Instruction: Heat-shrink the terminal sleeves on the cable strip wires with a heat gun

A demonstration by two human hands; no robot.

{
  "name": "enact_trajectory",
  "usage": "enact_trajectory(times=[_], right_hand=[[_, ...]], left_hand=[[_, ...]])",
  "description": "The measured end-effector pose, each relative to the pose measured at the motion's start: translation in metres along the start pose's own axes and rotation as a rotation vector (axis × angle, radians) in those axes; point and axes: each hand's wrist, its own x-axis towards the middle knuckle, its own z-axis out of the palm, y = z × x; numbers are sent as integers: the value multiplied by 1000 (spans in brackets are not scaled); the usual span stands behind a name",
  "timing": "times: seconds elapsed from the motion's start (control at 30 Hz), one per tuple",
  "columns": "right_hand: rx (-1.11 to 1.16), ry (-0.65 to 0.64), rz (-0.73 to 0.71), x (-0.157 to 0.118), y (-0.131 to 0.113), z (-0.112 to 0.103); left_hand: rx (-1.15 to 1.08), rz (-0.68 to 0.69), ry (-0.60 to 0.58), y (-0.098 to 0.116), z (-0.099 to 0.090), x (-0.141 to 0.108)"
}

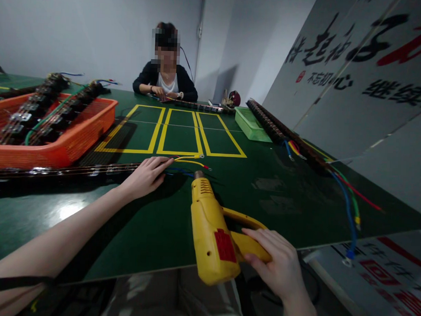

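My right hand [279,262] is wrapped round the handle of a yellow heat gun [211,236] with a red label, over the table's front edge. The gun's metal nozzle points away from me, just short of the wires. Left of it, my left hand [147,176] is closed on the yellow wires [188,161] at the end of a long dark wired bar [103,170] lying on the table. Metal lugs show on the wire tips, one with a red sleeve. Blue wires lie beneath, close to the nozzle.
An orange basket [58,155] holding wired bars stands at left. Yellow tape rectangles mark the green table [152,239]. A person [168,83] sits opposite, hands on another bar. At right are a green basket [251,125] and long bars [283,133] with coloured wires overhanging the edge.
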Motion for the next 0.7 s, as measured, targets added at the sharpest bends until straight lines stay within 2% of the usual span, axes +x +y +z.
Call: enact_trajectory(times=[0.2, 0.33, 0.5, 0.7], right_hand=[[5, 43, -20, -1, 12, -5], [-11, 26, -15, -1, 11, -9], [-71, -43, 45, 7, -4, -11], [-96, -52, 71, 19, -27, 3]], left_hand=[[-25, -5, -57, -4, 0, 3], [-51, -26, -90, -1, -1, 6], [-185, -121, -68, -5, 1, 18], [-464, -195, -163, -22, -3, 35]])
